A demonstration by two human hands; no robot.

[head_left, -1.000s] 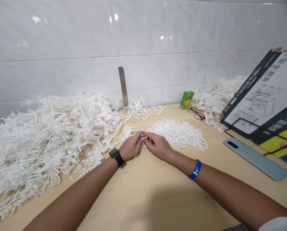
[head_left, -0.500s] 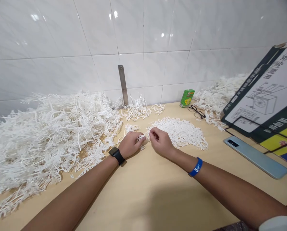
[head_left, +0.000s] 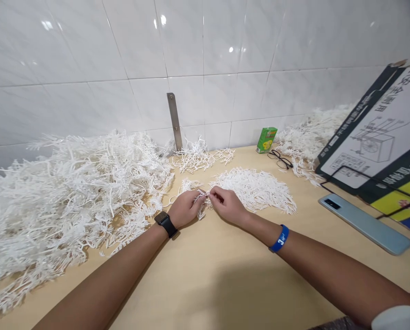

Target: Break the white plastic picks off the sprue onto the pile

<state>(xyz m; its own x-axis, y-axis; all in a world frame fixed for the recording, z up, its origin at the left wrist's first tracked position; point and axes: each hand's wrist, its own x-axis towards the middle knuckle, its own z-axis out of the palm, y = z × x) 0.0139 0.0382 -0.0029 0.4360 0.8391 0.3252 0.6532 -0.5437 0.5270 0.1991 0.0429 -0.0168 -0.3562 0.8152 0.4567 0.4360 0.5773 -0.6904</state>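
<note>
Between finger and thumb, my left hand pinches a small white branched plastic piece. Closed in a pinch, my right hand meets that piece at its right end, fingertips almost touching those of the left. A large tangled heap of white branched pieces spreads to the left of my hands. Just behind my right hand lies a flatter pile of small white pieces. A small clump of bare white stems sits near the wall.
A metal strip stands against the tiled wall. At the back right are a green box, glasses and more white pieces. A large printed carton and a phone occupy the right side of the table.
My right hand has shifted slightly left and down, bringing its fingertips to the piece in my left hand. The view has moved very slightly.
</note>
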